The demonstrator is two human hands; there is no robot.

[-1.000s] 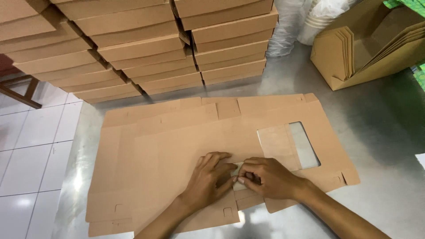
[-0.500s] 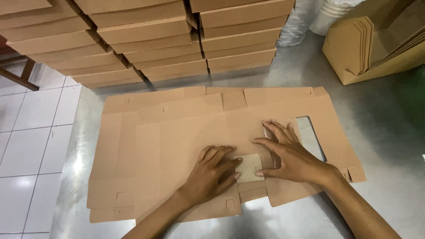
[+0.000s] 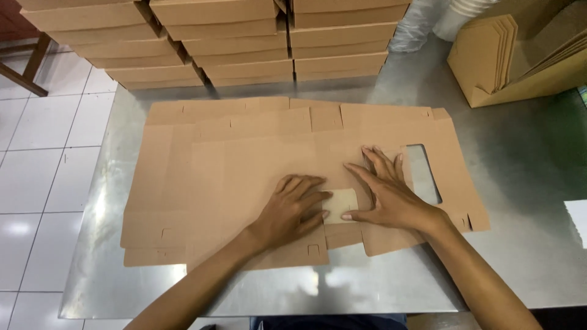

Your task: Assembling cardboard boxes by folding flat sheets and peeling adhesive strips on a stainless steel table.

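Observation:
A stack of flat brown cardboard box blanks (image 3: 244, 159) lies spread on a steel table (image 3: 520, 183). My left hand (image 3: 293, 211) presses palm-down on the top blank near its front edge. My right hand (image 3: 385, 192) lies flat beside it, fingers spread, just left of a rectangular window cut-out (image 3: 423, 172). Between the two hands a small pale patch (image 3: 341, 205) shows on the cardboard. Neither hand grips anything.
Three tall piles of folded brown boxes (image 3: 244, 43) stand along the table's back edge. An open carton of flat cardboard pieces (image 3: 520, 55) sits at the back right, with white plastic-wrapped goods (image 3: 440, 24) behind it. White floor tiles (image 3: 43, 183) lie to the left.
My right hand has moved from pinching beside the left hand to lying flat with fingers spread toward the window cut-out. The pale patch became visible. The view shifted slightly.

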